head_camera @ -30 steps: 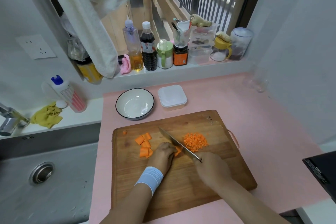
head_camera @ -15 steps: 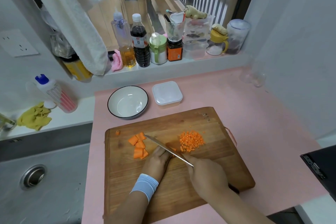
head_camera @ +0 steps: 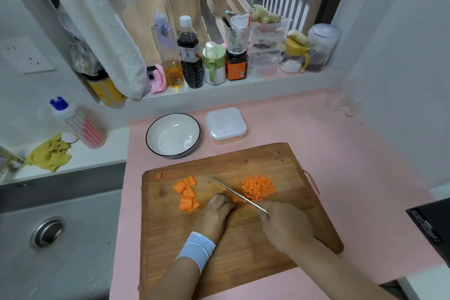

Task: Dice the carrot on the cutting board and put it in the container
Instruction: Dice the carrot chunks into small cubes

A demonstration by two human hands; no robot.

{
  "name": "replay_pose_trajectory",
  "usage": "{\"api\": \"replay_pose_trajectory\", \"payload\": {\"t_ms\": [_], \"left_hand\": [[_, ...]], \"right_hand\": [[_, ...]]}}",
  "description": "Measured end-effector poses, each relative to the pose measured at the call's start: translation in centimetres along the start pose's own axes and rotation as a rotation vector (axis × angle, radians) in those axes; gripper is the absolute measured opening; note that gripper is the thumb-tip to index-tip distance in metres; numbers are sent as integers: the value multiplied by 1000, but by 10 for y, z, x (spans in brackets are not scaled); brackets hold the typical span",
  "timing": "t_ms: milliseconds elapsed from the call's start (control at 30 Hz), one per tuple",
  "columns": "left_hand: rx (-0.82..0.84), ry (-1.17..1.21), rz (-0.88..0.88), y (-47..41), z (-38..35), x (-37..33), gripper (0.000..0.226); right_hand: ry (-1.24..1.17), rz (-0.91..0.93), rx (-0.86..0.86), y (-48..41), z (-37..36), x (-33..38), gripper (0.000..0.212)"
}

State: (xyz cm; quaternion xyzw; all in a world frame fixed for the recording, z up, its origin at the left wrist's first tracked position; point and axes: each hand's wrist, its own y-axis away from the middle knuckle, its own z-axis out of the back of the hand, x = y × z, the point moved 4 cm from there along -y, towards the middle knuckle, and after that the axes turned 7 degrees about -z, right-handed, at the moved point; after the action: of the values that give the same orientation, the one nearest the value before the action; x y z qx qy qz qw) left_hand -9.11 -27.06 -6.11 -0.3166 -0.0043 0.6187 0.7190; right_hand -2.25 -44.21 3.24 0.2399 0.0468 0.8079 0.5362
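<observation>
Knife (head_camera: 235,194) shifted right, carrot dice (head_camera: 258,187) heaped

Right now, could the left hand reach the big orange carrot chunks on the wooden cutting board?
Probably yes: the left hand, pinning a carrot piece, lies beside the carrot chunks; nothing between.

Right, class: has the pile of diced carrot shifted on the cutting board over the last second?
No. The diced carrot pile sits at the same spot on the cutting board, right of the knife; only the camera view shifted.
</observation>
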Motion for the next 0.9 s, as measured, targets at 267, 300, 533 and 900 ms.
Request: {"api": "replay_pose_trajectory", "payload": {"t_ms": [267, 300, 533, 900], "left_hand": [[21, 34, 8, 0, -1, 4, 26], [21, 33, 9, -1, -1, 4, 27], [21, 33, 11, -1, 0, 3, 23], [-8, 48, 11, -3, 1, 3, 16]], "right_hand": [[47, 91, -43, 13, -1, 6, 34], [50, 90, -48, 14, -2, 7, 35], [45, 49, -60, 16, -5, 5, 36], [-119, -143, -26, 6, 8, -12, 28]]}}
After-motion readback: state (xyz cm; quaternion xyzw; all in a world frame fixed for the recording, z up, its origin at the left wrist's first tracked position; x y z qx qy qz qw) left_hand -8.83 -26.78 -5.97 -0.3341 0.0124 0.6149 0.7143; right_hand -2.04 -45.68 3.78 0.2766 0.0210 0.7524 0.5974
